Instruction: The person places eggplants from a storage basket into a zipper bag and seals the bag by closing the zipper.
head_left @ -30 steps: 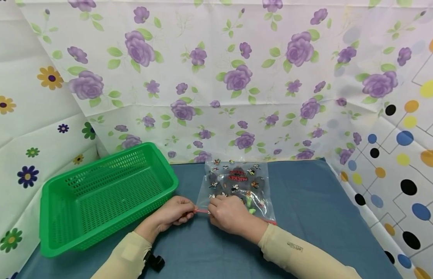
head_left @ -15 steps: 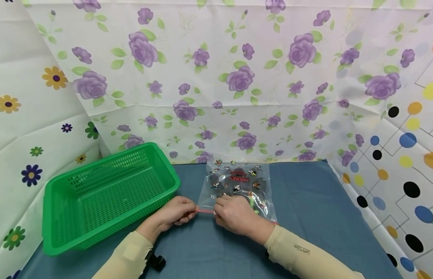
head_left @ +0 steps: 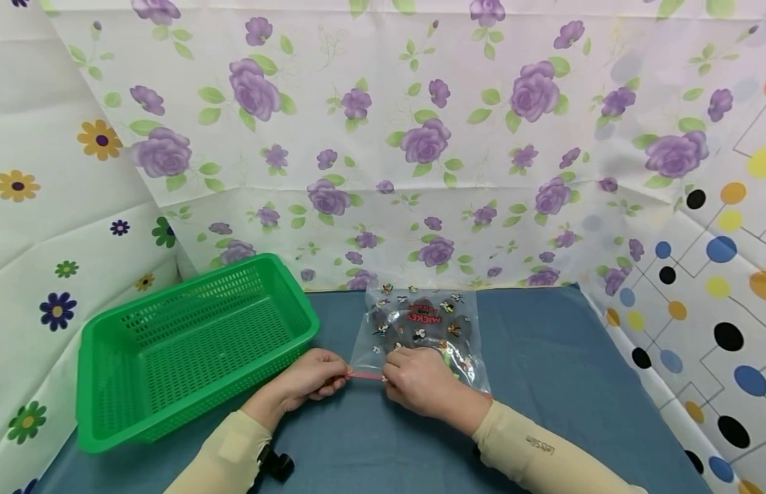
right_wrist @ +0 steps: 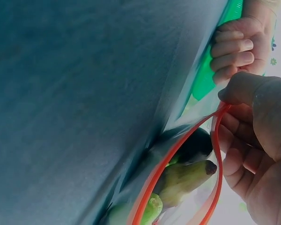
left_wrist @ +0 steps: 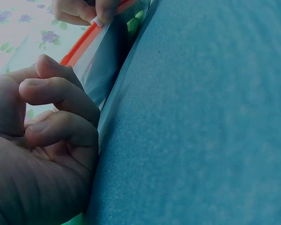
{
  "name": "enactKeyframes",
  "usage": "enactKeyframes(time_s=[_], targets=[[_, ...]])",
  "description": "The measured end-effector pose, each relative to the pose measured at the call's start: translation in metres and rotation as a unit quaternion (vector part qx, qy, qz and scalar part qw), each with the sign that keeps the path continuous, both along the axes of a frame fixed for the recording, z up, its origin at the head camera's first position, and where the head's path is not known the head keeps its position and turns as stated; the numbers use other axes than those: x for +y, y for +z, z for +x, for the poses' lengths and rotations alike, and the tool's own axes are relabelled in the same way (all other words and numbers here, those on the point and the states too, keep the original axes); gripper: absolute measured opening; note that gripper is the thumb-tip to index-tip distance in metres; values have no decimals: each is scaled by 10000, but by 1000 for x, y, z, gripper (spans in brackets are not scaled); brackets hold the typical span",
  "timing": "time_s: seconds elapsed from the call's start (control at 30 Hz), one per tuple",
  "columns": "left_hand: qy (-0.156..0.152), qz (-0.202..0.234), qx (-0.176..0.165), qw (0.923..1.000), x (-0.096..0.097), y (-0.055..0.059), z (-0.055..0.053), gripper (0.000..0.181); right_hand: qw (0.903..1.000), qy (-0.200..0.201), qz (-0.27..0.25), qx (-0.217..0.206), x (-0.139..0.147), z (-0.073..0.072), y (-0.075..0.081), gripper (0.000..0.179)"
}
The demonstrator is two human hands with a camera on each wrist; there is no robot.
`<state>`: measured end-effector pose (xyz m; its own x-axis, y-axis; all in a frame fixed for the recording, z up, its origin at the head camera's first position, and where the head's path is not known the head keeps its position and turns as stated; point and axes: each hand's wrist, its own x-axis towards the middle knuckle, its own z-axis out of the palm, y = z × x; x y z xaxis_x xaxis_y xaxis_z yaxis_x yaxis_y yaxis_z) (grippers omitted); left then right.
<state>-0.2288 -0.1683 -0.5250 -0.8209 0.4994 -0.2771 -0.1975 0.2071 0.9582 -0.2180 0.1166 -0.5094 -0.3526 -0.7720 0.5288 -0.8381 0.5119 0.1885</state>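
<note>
A clear zip bag (head_left: 370, 329) printed with small cartoon figures lies on the blue cloth, its red zip strip (head_left: 365, 375) toward me. My left hand (head_left: 315, 375) pinches the strip's left end. My right hand (head_left: 422, 381) pinches the strip farther right, at a small white slider (left_wrist: 97, 21) seen in the left wrist view. Beyond that hand the bag's mouth gapes in the right wrist view. Inside lie a yellow-green banana-like thing (right_wrist: 182, 180) with a dark tip, a dark rounded thing (right_wrist: 196, 146) and a light green thing (right_wrist: 153, 208).
A green perforated plastic basket (head_left: 80, 384) stands left of the bag, close to my left hand. Blue cloth (head_left: 543, 357) covers the table. Flowered sheets (head_left: 383, 137) hang behind, and a dotted sheet (head_left: 697, 309) rises at the right.
My right hand has slid to the right along the zip, so more red strip shows between the hands. My left hand keeps its hold on the left end.
</note>
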Motion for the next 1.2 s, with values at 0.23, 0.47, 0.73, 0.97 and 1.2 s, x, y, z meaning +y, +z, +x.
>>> enactKeyframes(time_s=[0.23, 0.47, 0.73, 0.97, 1.2], targets=[[21, 33, 6, 10000, 0, 2, 0, 31, 10000, 18, -35, -83, 5, 1, 0, 28], [20, 41, -22, 10000, 1, 1, 0, 31, 9999, -52, 17, -99, 11, 4, 1, 27], [28, 99, -38, 9999, 0, 1, 0, 29, 9999, -57, -68, -91, 17, 4, 0, 28], [69, 112, -47, 9999, -1, 2, 0, 27, 10000, 2, -85, -47, 22, 5, 1, 29], [74, 67, -27, 9999, 0, 2, 1, 29, 9999, -16, -90, 46, 27, 6, 0, 29]])
